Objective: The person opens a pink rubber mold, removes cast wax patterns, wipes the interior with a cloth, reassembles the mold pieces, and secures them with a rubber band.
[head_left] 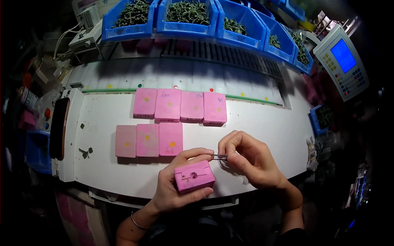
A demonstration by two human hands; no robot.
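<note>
My left hand (176,197) grips a pink block (199,182) with a small cavity and grooves in its top face, near the front of the white worktop (98,176). My right hand (250,160), just right of it, pinches a thin dark tool (221,157), like tweezers, whose end reaches my left fingertips; its exact shape is hard to make out. Behind my hands lie a row of three pink blocks (147,141) and a farther row of several pink blocks (167,106), marked with coloured dots.
Blue bins (236,37) of small greenish pieces line the back above a long pale strip (156,74). A keypad with a blue screen (338,57) stands at right, above a smaller bin (318,127). A dark flat object (60,127) sits at the worktop's left edge.
</note>
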